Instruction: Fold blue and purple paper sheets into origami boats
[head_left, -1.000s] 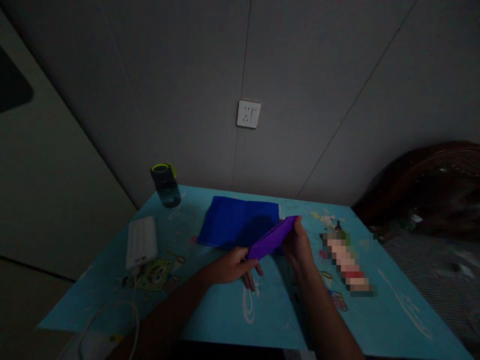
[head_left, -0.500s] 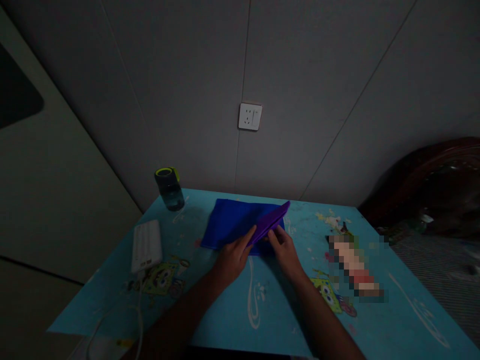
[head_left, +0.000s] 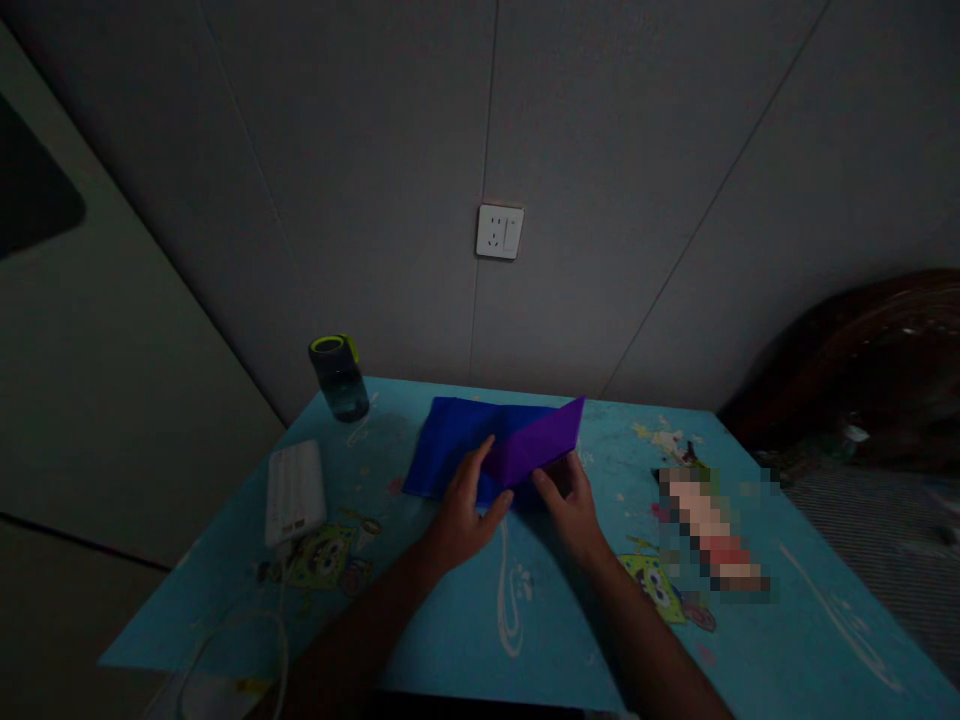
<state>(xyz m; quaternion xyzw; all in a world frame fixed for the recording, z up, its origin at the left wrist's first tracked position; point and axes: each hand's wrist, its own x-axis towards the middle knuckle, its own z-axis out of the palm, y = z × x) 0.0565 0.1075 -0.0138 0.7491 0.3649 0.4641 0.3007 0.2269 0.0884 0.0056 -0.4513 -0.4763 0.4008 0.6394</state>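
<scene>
Toward the far edge of the desk, a blue sheet lies flat, with the wall just behind. On the left side are a dark bottle near the far corner and a white power bank; well to the right lies a pixelated patch. Between the forearms, patterned surface runs down to the near edge. The purple folded paper is tilted up over the blue sheet's right part. Its lower right edge is gripped by the right hand, thumb in front, other fingers partly hidden behind. The left hand has thumb and forefinger spread beside the paper's left end; whether they touch it cannot be told. Half a second ago they pinched that end and the paper was narrower to view; now its broad face shows.
</scene>
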